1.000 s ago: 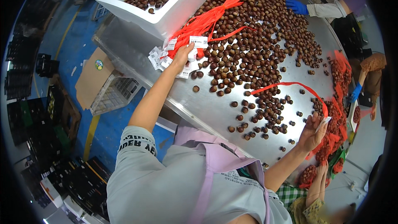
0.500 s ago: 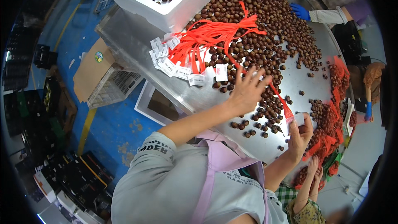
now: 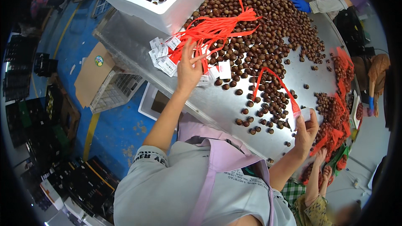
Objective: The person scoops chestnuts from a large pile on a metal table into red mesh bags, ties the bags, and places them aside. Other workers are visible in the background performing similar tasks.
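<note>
My left hand (image 3: 189, 70) is over the near edge of a bundle of red net bags (image 3: 217, 27) with white tags (image 3: 168, 65), its fingers apart. Whether its fingertips touch the bundle I cannot tell. In my right hand (image 3: 306, 134) a single red net bag (image 3: 286, 90) is pinched at its white-tagged end. The narrow strip of that bag curves up and left across loose round brown nuts (image 3: 274, 111). One more white tag (image 3: 225, 70) lies beside the bundle, at the edge of the big heap of brown nuts (image 3: 268, 16).
A white foam box (image 3: 167, 16) of nuts stands on the metal table (image 3: 217, 109) at the back left. Filled red net bags (image 3: 341, 83) lie along the right. A co-worker's blue-gloved hand (image 3: 300, 4) is at the far side; another person's bare hands (image 3: 322, 167) are lower right.
My left hand has left the held bag's strip and moved left to the tagged bundle. The strip now curls loosely over the nuts. My right hand keeps its pinch, nearly unmoved.
</note>
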`<state>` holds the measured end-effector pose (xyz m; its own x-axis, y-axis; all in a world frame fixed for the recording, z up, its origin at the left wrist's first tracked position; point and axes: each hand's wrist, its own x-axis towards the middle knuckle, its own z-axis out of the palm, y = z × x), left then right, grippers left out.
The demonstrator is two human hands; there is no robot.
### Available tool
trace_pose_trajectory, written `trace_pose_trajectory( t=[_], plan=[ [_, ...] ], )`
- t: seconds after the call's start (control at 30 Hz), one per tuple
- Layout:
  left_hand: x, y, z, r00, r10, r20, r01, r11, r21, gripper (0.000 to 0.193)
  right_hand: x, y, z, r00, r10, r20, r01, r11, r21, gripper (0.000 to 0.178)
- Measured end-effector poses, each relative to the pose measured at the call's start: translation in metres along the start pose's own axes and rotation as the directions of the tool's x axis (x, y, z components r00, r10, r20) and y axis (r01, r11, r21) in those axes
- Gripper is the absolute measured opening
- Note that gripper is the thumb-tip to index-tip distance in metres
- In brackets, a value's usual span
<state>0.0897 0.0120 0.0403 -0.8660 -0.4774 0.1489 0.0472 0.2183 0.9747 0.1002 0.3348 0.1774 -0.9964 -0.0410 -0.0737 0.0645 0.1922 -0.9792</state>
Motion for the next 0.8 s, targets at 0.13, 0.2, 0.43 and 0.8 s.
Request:
trace_pose_trajectory(
  t=[0.13, 0.2, 0.43, 0.8],
  plan=[
    [0.0, -0.003, -0.022, 0.993, 0.001, -0.12, 0.05, 0.904, 0.424, 0.058, -0.001, -0.005, -0.003, 1.0, -0.007, -0.028, 0.008, 0.999, 0.043, 0.022],
    [-0.002, 0.003, -0.028, 0.975, 0.151, -0.161, 0.006, 0.711, 0.703, 0.054, -0.004, -0.006, -0.011, 1.0, 0.012, 0.027, -0.013, 0.999, 0.039, 0.022],
    [-0.013, 0.078, 0.022, 0.92, 0.39, 0.033, -0.338, 0.749, 0.569, 0.05, -0.012, -0.027, 0.011, 0.983, 0.046, 0.176, -0.051, 0.998, 0.025, 0.024],
    [-0.08, 0.085, 0.076, 0.474, 0.055, 0.879, 0.217, 0.96, -0.178, 0.018, 0.006, -0.009, -0.085, 0.913, -0.375, -0.161, 0.377, 0.622, 0.686, 0.021]
  ],
)
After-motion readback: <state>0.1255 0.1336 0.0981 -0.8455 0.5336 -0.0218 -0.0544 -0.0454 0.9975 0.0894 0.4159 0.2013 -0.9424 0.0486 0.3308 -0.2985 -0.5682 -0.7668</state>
